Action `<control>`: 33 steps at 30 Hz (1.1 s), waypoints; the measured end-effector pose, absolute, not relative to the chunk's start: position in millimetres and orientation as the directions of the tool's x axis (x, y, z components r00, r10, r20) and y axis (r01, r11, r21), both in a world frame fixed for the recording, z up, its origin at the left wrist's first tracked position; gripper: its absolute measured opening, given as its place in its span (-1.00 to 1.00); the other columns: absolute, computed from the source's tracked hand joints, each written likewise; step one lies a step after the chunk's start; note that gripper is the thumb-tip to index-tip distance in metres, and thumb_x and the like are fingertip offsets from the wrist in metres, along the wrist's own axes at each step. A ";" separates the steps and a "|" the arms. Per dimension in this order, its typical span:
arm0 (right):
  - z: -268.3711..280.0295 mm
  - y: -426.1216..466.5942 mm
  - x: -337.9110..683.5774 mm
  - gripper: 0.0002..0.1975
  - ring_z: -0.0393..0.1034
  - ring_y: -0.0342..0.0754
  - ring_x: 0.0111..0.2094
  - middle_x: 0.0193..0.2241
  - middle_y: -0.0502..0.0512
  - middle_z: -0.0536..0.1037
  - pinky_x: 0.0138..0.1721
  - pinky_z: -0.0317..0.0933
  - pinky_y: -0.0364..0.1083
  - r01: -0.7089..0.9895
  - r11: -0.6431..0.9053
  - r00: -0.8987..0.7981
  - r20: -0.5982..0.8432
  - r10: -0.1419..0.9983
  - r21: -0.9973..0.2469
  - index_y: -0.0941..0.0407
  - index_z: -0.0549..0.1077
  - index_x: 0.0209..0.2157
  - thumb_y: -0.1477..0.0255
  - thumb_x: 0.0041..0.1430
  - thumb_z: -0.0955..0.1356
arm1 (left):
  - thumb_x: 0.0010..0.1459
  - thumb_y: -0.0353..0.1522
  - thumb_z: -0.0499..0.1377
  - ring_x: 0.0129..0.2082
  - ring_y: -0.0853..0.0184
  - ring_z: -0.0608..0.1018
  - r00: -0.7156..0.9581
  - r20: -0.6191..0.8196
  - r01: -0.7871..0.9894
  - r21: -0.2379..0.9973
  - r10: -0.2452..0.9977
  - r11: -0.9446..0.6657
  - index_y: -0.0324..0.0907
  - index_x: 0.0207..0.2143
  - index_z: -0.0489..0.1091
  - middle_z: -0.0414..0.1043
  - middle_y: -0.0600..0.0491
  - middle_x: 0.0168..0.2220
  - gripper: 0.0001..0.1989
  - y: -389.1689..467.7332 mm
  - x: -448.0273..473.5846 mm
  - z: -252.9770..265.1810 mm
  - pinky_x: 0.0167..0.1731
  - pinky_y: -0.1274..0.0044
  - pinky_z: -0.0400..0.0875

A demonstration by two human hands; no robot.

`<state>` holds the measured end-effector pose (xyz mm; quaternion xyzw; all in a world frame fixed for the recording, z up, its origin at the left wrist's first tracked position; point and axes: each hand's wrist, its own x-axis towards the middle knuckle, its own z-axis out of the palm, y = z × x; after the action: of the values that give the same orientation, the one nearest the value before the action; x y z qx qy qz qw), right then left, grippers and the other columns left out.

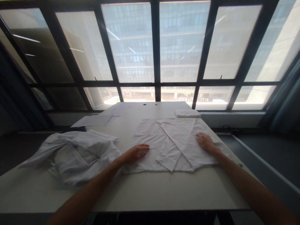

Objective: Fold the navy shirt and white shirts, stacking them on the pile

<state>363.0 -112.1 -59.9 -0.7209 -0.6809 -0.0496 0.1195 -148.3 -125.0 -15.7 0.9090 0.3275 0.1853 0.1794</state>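
A white long-sleeved garment (pixel 150 157) lies spread on the white table (pixel 145 193), its sleeves folded in and crossing over the middle. On its left part rests my left hand (pixel 137 152), fingers stretched out and holding nothing. My right hand (pixel 205 142) lies on the garment's right edge, fingers extended over the cloth. Left of my left forearm is a crumpled heap of white cloth (pixel 79 153), loosely bunched. Whether the heap is one piece or several I cannot tell.
A neatly folded white cloth (pixel 187 113) lies at the table's far right. Sheets of paper (pixel 96 120) are spread at the far left, with a dark blue item partly hidden behind the heap. Beyond the table stand large windows (pixel 131 47), flanked by dark curtains (pixel 281 97).
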 end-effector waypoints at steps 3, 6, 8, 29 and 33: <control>-57.8 -112.7 363.7 -0.51 0.16 0.22 0.32 0.28 0.38 0.32 0.28 0.04 0.25 0.995 -0.034 0.056 0.236 0.970 -0.097 0.19 0.37 0.23 0.32 0.39 0.16 | 0.34 -0.18 0.11 0.19 0.17 0.48 0.719 0.210 0.532 0.447 0.663 -0.719 -0.03 0.13 0.48 0.43 -0.05 0.21 -0.62 -126.0 -147.3 -13.4 0.24 0.32 0.34; -56.4 -113.3 365.7 -0.50 0.17 0.22 0.32 0.29 0.39 0.31 0.27 0.05 0.27 0.994 -0.030 0.055 0.231 0.971 -0.110 0.20 0.35 0.24 0.32 0.37 0.17 | 0.35 -0.13 0.11 0.22 0.16 0.45 0.728 0.200 0.549 0.403 0.655 -0.733 -0.02 0.19 0.44 0.39 -0.05 0.24 -0.57 -130.9 -148.2 -11.9 0.24 0.32 0.32; -56.4 -116.7 368.4 -0.47 0.14 0.20 0.33 0.31 0.40 0.28 0.29 0.02 0.24 0.992 -0.019 0.046 0.221 0.974 -0.124 0.24 0.30 0.28 0.33 0.36 0.18 | 0.35 -0.07 0.10 0.29 0.10 0.36 0.751 0.154 0.573 0.330 0.642 -0.750 -0.01 0.28 0.34 0.30 -0.07 0.31 -0.48 -139.3 -151.1 -12.3 0.28 0.27 0.26; -60.6 -292.4 459.8 -0.56 0.23 0.18 0.30 0.30 0.16 0.33 0.29 0.16 0.18 0.951 0.239 -0.181 0.276 0.944 -0.196 0.01 0.47 0.18 0.23 0.34 0.27 | 0.27 -0.36 0.17 0.22 0.11 0.46 0.757 0.072 0.623 0.221 0.650 -0.750 0.09 0.32 0.28 0.35 0.04 0.27 -0.43 -199.3 -229.2 0.6 0.22 0.33 0.36; -47.9 -291.2 454.3 -0.58 0.38 0.13 0.19 0.18 0.12 0.48 0.22 0.26 0.12 0.955 0.264 -0.212 0.309 0.927 -0.137 -0.02 0.51 0.12 0.42 0.30 0.24 | 0.12 -0.49 0.14 0.21 0.13 0.47 0.756 0.052 0.631 0.202 0.652 -0.749 0.08 0.35 0.23 0.33 0.07 0.29 -0.27 -200.3 -224.8 8.5 0.19 0.36 0.39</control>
<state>454.3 -291.2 -47.9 -0.6053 -0.7773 -0.0414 0.1663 -224.8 -200.3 8.5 0.9331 0.3439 0.0599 0.0864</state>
